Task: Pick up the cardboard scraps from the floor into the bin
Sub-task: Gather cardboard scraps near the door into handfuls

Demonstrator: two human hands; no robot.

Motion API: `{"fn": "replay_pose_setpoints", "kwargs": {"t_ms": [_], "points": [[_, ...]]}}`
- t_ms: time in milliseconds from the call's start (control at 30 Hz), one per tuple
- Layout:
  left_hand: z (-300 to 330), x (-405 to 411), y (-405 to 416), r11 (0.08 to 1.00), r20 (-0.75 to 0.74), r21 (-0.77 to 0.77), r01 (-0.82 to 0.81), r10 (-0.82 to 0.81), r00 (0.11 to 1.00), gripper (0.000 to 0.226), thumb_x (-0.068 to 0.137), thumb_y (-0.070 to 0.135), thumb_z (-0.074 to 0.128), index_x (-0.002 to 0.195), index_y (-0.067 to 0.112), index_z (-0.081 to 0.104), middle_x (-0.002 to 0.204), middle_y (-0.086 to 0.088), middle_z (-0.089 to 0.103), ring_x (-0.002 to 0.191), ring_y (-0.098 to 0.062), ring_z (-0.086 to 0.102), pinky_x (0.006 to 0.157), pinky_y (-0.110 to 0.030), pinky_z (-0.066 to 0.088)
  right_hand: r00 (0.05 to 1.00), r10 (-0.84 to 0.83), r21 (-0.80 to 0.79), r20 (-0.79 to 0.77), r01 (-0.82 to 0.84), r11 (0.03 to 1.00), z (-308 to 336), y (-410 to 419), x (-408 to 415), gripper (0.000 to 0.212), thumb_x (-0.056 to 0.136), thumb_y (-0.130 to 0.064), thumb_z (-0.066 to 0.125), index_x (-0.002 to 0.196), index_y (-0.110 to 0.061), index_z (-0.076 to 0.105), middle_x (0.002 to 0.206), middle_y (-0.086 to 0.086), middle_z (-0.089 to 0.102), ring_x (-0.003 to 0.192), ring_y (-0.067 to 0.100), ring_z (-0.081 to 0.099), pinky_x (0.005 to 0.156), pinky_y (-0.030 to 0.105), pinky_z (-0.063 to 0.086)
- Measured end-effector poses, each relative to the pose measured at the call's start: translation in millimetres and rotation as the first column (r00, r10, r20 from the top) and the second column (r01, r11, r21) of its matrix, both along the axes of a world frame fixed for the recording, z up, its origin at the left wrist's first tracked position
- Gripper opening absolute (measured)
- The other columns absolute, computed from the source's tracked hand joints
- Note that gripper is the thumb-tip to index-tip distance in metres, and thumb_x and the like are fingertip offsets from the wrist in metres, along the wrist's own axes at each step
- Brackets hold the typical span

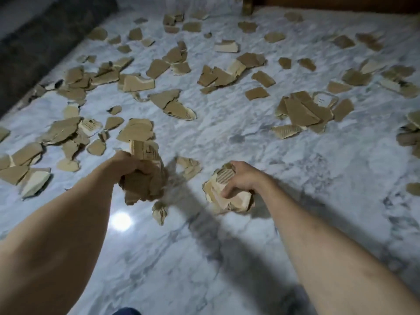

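Torn brown cardboard scraps [302,110] lie scattered over the white marble floor [250,137], densest at the left and the far side. My left hand [129,165] grips a bunch of scraps [143,185] that sticks out above and below the fist. My right hand [241,178] holds a second bunch of pale scraps [225,198], fingers curled over its top. One small scrap [160,211] is just below the left bunch, and another [188,167] lies on the floor between the hands. No bin is in view.
A dark stone border [45,44] runs along the floor's left edge. A wooden furniture leg [247,5] and a brown wooden base [341,2] stand at the far end. A ceiling light reflects on the floor [121,220] below my left forearm.
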State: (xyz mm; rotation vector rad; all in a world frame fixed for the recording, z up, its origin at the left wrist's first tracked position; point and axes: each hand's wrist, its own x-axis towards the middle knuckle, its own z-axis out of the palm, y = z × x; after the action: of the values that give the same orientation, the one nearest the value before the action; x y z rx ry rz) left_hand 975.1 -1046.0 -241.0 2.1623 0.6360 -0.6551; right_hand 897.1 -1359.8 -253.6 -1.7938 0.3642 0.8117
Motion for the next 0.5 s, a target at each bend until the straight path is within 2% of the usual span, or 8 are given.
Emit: {"fn": "replay_pose_setpoints", "kwargs": {"t_ms": [67,133,200,233,333,400,433,500], "points": [[-13.0,-13.3,22.4,0.994,-0.075,0.029,0.101,-0.099,0.992,0.075,0.042,0.030,0.097,0.107,0.003,0.071,0.105,-0.018,0.073,0.091,-0.034,0.070,0.077,-0.046,0.061,0.993,0.107,-0.111,-0.040,-0.111,0.988,-8.2,14.1,-12.2,0.089,0.073,0.019,0.076,0.148,-0.010,0.038,0.138,0.013,0.051,0.078,0.011,0.055,0.048,0.017,0.050],[-26.2,-25.3,33.1,0.985,-0.095,0.024,0.168,-0.165,0.982,0.088,0.033,0.038,0.096,0.111,0.008,0.070,0.110,-0.015,0.073,0.096,-0.034,0.070,0.084,-0.048,0.061,0.983,0.178,-0.274,-0.036,-0.181,0.945,-22.0,29.6,-25.0,0.087,0.070,0.011,0.081,0.142,-0.017,0.041,0.139,0.008,0.050,0.095,0.017,0.055,0.062,0.022,0.052],[-28.6,-34.4,30.2,0.979,-0.056,0.043,0.201,-0.198,0.979,0.094,0.049,0.033,0.097,0.130,0.006,0.056,0.122,-0.013,0.063,0.107,-0.034,0.063,0.084,-0.043,0.057,0.981,0.195,-0.390,0.003,-0.178,0.903,-33.8,41.0,-29.7,0.089,0.067,0.003,0.086,0.139,-0.019,0.039,0.140,0.007,0.049,0.111,0.023,0.052,0.079,0.028,0.050],[-34.4,-34.0,30.0,0.979,-0.050,0.061,0.193,-0.190,0.981,0.096,0.056,0.030,0.097,0.135,0.004,0.049,0.124,-0.013,0.059,0.108,-0.033,0.060,0.082,-0.040,0.054,0.983,0.186,-0.416,0.009,-0.165,0.894,-36.0,44.9,-28.9,0.088,0.067,0.000,0.087,0.138,-0.019,0.039,0.139,0.007,0.050,0.115,0.024,0.052,0.082,0.030,0.049],[-44.7,-28.9,29.3,0.977,-0.063,0.093,0.190,-0.185,0.981,0.105,0.044,0.044,0.098,0.128,-0.001,0.052,0.119,-0.015,0.062,0.103,-0.030,0.061,0.084,-0.039,0.056,0.970,0.242,-0.536,0.021,-0.193,0.822,-36.5,49.6,-24.0,0.089,0.069,-0.013,0.089,0.144,-0.016,0.041,0.145,0.009,0.047,0.127,0.027,0.050,0.093,0.030,0.045],[-51.2,-27.3,30.1,0.961,-0.090,0.176,0.213,-0.200,0.976,0.117,0.043,0.055,0.096,0.134,0.001,0.044,0.130,-0.019,0.051,0.118,-0.036,0.054,0.098,-0.045,0.052,0.966,0.256,-0.600,0.016,-0.196,0.776,-36.3,50.6,-22.9,0.094,0.069,-0.021,0.089,0.148,-0.013,0.039,0.148,0.009,0.040,0.133,0.028,0.044,0.096,0.028,0.041],[-50.0,-29.6,28.5,0.946,-0.097,0.231,0.227,-0.210,0.973,0.114,0.049,0.057,0.093,0.136,0.003,0.042,0.132,-0.020,0.045,0.122,-0.037,0.049,0.101,-0.046,0.049,0.967,0.253,-0.610,0.008,-0.195,0.768,-36.2,51.7,-22.7,0.096,0.069,-0.022,0.090,0.149,-0.013,0.037,0.148,0.008,0.039,0.134,0.028,0.043,0.098,0.028,0.040],[-45.5,-33.1,24.4,0.928,-0.086,0.277,0.250,-0.235,0.968,0.099,0.059,0.056,0.090,0.134,0.006,0.048,0.130,-0.018,0.044,0.119,-0.035,0.049,0.098,-0.041,0.049,0.969,0.245,-0.606,0.003,-0.193,0.772,-37.9,55.6,-22.3,0.102,0.067,-0.020,0.090,0.152,-0.015,0.034,0.152,0.007,0.041,0.136,0.027,0.044,0.101,0.031,0.042]]}}
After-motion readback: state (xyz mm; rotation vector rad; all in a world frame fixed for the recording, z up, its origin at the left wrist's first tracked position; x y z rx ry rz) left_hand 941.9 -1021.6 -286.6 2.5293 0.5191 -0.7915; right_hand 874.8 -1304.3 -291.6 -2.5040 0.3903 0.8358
